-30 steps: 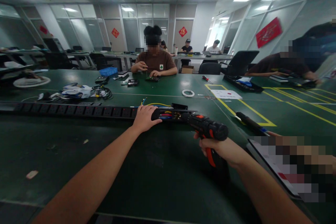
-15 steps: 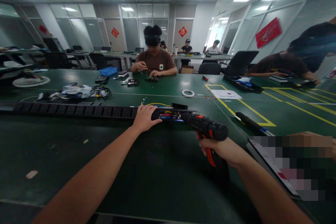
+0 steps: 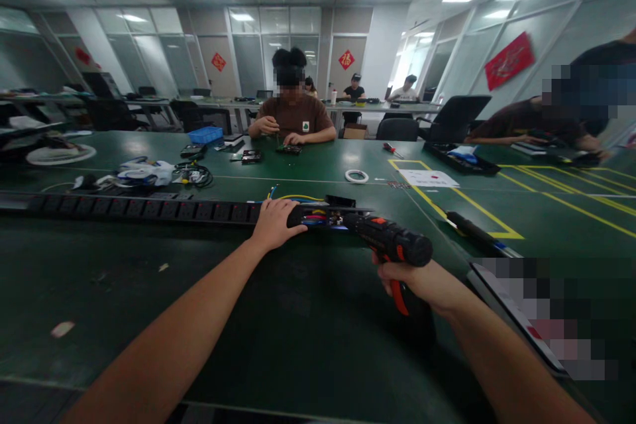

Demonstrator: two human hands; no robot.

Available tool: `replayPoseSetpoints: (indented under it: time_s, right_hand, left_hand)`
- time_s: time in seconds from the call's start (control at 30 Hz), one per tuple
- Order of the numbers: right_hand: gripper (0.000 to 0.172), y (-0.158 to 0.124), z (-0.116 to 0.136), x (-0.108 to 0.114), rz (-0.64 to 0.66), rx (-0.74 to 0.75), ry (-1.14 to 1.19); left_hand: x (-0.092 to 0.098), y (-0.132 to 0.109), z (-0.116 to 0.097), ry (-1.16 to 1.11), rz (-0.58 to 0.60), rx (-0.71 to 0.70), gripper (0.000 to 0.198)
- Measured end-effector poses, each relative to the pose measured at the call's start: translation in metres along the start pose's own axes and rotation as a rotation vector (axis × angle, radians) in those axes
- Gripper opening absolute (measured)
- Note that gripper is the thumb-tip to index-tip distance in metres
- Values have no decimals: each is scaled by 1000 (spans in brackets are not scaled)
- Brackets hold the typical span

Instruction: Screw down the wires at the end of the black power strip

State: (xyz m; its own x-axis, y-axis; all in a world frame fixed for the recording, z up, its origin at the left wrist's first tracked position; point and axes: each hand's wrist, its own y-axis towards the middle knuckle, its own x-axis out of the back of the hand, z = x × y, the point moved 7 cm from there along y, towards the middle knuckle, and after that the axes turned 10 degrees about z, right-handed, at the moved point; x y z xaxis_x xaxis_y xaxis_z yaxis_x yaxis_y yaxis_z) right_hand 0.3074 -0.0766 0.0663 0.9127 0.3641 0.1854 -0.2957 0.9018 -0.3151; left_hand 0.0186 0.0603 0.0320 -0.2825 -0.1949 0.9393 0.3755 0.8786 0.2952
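Observation:
A long black power strip point(image 3: 129, 209) lies across the green table point(image 3: 298, 318). Its right end is open, showing coloured wires point(image 3: 316, 217). My left hand point(image 3: 274, 224) is wrapped over the strip just left of that open end. A black and red electric screwdriver point(image 3: 392, 246) is gripped by my right hand point(image 3: 417, 281), its tip pointing into the open end. Blue and yellow wires point(image 3: 288, 197) trail from behind the strip.
A person sits across the table working on small parts point(image 3: 294, 120). A white tape roll point(image 3: 356, 176), a paper sheet point(image 3: 428, 178), a cable pile point(image 3: 149, 173) and a blue bin point(image 3: 205, 135) lie beyond. A black tool point(image 3: 472, 232) and a tablet point(image 3: 517, 318) sit at right. Yellow tape lines mark the table.
A neighbour's hand at the right, over the tablet, has drawn out of view. My hands and the screwdriver have barely moved.

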Motion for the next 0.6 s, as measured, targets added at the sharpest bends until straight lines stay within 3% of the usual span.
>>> replayPoseSetpoints:
  time_s: [0.6]
  right_hand:
    - [40, -2, 2, -1, 25, 14, 9]
  left_hand:
    - [-2, 0, 2, 3, -22, -14, 63]
